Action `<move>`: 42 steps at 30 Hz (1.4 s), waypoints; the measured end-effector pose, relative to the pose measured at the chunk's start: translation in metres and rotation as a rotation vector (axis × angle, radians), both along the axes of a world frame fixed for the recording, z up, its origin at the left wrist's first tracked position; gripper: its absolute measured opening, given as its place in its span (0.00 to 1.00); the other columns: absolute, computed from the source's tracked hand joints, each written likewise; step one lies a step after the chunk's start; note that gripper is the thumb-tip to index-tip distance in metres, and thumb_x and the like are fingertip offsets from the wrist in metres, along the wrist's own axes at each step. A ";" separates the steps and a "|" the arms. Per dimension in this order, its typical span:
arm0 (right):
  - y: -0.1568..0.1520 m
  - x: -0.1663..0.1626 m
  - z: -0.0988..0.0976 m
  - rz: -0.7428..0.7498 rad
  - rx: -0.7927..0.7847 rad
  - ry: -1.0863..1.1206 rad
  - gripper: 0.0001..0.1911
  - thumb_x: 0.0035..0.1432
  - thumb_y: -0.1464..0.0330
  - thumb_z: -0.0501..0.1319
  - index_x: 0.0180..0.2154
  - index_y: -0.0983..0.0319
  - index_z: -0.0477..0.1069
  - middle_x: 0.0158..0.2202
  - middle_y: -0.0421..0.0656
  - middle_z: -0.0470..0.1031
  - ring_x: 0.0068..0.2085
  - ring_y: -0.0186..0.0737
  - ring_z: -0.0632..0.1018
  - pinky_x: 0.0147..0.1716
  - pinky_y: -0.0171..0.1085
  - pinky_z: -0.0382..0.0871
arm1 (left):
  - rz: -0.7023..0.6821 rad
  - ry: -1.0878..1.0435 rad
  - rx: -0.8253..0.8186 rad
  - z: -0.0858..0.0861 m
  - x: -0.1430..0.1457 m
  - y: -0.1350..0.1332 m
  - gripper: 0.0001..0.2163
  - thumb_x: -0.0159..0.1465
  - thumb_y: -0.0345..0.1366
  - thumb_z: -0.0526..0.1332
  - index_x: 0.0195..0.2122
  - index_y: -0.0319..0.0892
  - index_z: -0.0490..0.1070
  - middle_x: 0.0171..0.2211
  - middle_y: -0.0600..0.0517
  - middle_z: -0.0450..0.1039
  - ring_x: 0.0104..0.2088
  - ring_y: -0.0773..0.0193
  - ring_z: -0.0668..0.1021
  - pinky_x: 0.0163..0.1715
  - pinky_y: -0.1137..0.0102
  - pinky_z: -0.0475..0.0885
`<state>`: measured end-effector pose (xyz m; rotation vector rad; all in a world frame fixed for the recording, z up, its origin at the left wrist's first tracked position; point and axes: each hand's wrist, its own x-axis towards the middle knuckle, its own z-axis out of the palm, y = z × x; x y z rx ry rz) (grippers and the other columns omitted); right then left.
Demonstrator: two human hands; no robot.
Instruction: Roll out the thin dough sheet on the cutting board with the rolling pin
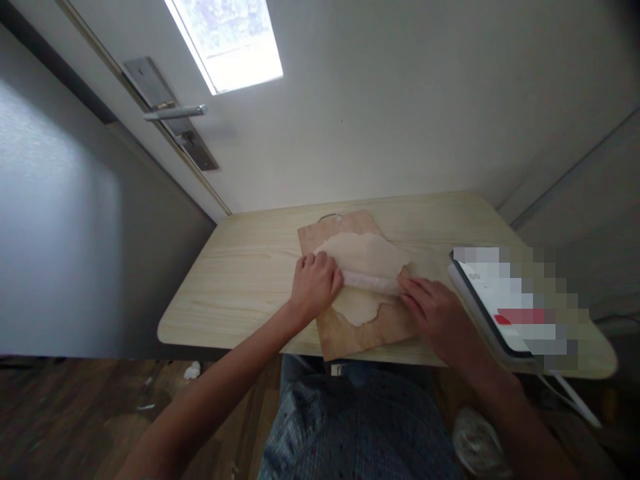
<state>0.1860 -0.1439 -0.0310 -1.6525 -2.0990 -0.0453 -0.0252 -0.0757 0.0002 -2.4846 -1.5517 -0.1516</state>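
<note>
A flat sheet of pale dough (367, 257) lies on a wooden cutting board (345, 330) on a light wood table (240, 280). A pale rolling pin (373, 281) lies across the dough. My left hand (315, 283) rests on the pin's left end, fingers curled over it. My right hand (430, 310) presses on the pin's right end with fingers laid flat and together.
A tablet (493, 300) with a lit screen lies at the table's right edge, a cable hanging below it. A white door with a metal handle (175, 112) stands behind the table. A grey wall is to the left.
</note>
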 end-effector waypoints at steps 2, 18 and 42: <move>0.001 -0.011 -0.004 -0.067 0.023 -0.091 0.21 0.62 0.66 0.45 0.52 0.67 0.64 0.49 0.55 0.70 0.50 0.51 0.69 0.51 0.56 0.58 | 0.003 -0.029 -0.013 -0.002 0.000 -0.003 0.15 0.65 0.38 0.44 0.43 0.42 0.66 0.47 0.46 0.68 0.45 0.55 0.69 0.46 0.60 0.62; 0.102 -0.018 0.014 -0.298 -0.105 -0.158 0.26 0.63 0.59 0.39 0.51 0.63 0.66 0.54 0.53 0.67 0.53 0.55 0.67 0.52 0.65 0.43 | 0.059 -0.190 -0.049 -0.011 0.030 0.083 0.15 0.64 0.37 0.44 0.41 0.42 0.68 0.46 0.48 0.71 0.45 0.58 0.72 0.41 0.66 0.66; 0.153 -0.016 0.028 -0.348 -0.203 -0.126 0.22 0.59 0.62 0.47 0.49 0.65 0.67 0.43 0.53 0.74 0.43 0.50 0.73 0.38 0.43 0.62 | 0.133 -0.271 -0.092 -0.012 0.038 0.119 0.14 0.61 0.33 0.47 0.34 0.37 0.72 0.36 0.42 0.74 0.37 0.58 0.75 0.36 0.69 0.66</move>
